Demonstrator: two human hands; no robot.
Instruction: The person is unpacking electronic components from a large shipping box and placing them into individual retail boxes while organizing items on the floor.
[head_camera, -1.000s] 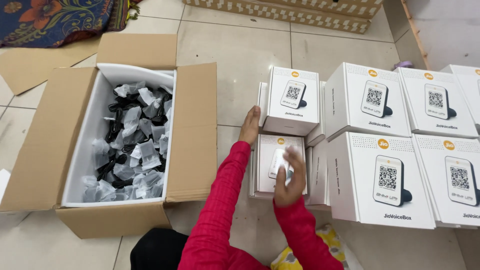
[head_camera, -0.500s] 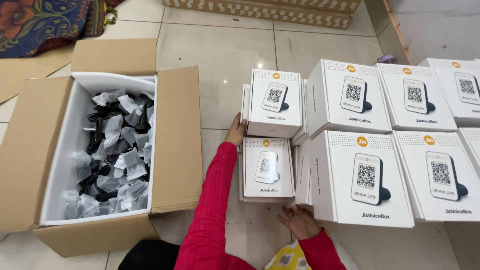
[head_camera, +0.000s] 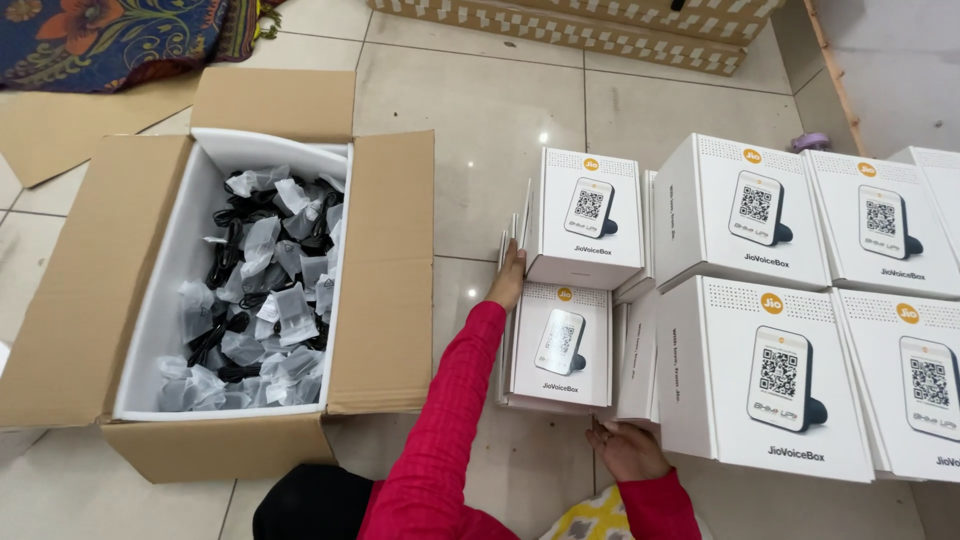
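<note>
Far left: one patterned rug (head_camera: 120, 35) and a flat cardboard sheet (head_camera: 60, 135). Next, one open carton (head_camera: 385, 270) with a white liner, full of bagged black cables (head_camera: 260, 290); count not readable. Centre: two small white boxes, the far one (head_camera: 588, 215) above the near one (head_camera: 560, 345). Right: five bigger white boxes (head_camera: 760, 375) in view, some cropped. Your left hand (head_camera: 508, 280) lay flat, fingers together, against the left edge of the small boxes. Your right hand (head_camera: 625, 450) sat at the near box's near-right corner, fingers curled; grip unclear. Versus half a second earlier, both hands were in nearly the same spots. Beige tiled floor (head_camera: 480, 110), long cardboard box (head_camera: 570, 22) along the far wall.
</note>
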